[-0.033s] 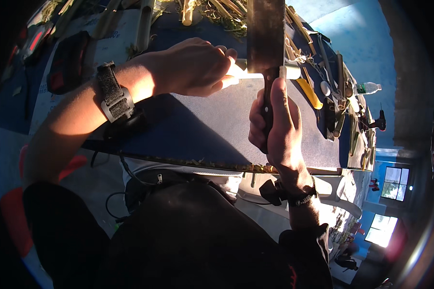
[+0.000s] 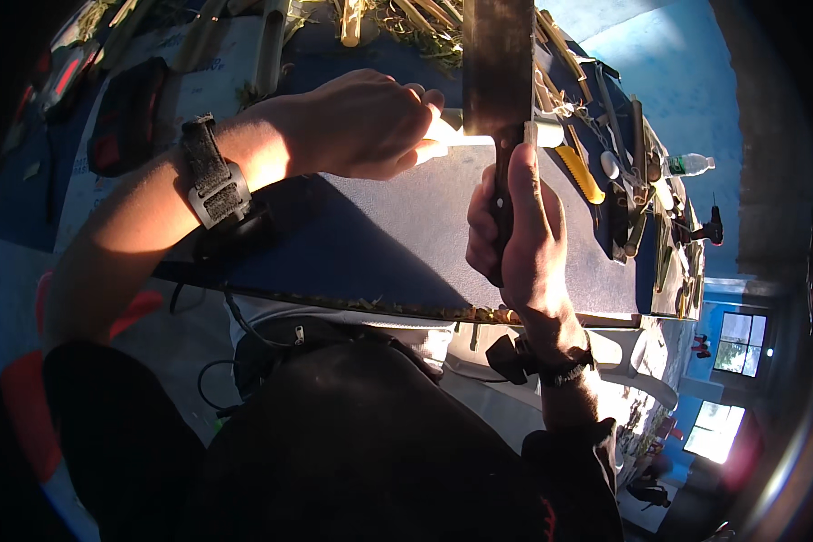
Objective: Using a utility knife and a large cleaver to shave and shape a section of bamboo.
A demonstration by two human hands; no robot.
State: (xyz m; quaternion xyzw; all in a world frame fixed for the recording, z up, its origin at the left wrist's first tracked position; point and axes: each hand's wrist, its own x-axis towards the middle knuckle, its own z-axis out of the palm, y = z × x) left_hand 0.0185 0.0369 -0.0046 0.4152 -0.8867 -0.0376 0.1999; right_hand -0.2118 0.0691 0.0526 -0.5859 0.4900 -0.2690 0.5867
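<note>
My left hand (image 2: 361, 122) is closed around a pale bamboo stick (image 2: 479, 137) that lies across the dark blue worktable (image 2: 379, 244). A grey strap device sits on that wrist. My right hand (image 2: 515, 226) grips the dark handle of a broad cleaver (image 2: 499, 59), whose flat blade stands upright with its edge against the stick just right of my left fingers. The stick's right end pokes out past the blade.
Cut bamboo pieces (image 2: 271, 41) and green shavings lie along the far side of the table. A yellow-handled tool (image 2: 580, 173), several other hand tools, a plastic bottle (image 2: 686, 165) and a small drill (image 2: 706, 230) lie at the right end. White plastic furniture (image 2: 605, 348) stands below the near edge.
</note>
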